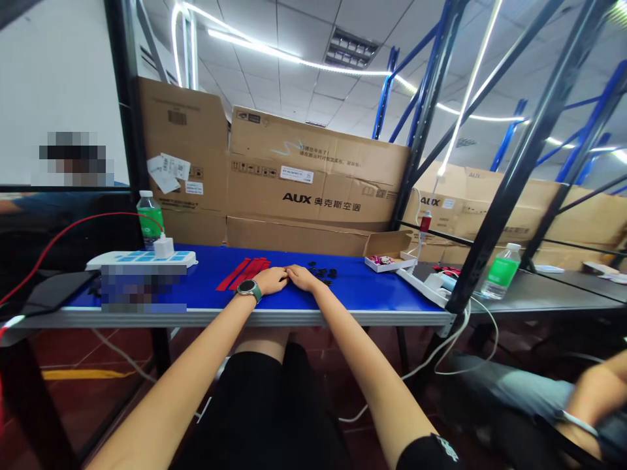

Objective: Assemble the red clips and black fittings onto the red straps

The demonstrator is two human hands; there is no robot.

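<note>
My left hand point(272, 281) lies flat on the blue tabletop point(377, 294), palm down, with a smartwatch point(246, 287) on its wrist. Its fingertips meet those of my right hand point(301, 278), which also rests palm down. Both hands look open, and I see nothing held in either. Just left of my left hand lie several flat red strips point(240, 273), set side by side. Beyond and to the right of my right hand, small black pieces point(323, 271) are scattered on the table; their kind is too small to tell.
A white power strip point(112, 260) and a green-labelled bottle point(149, 219) stand at the left. An open cardboard box point(389, 251) with small items sits back right. Large cartons point(318, 183) wall the back. Another person's arm point(600, 398) shows at lower right.
</note>
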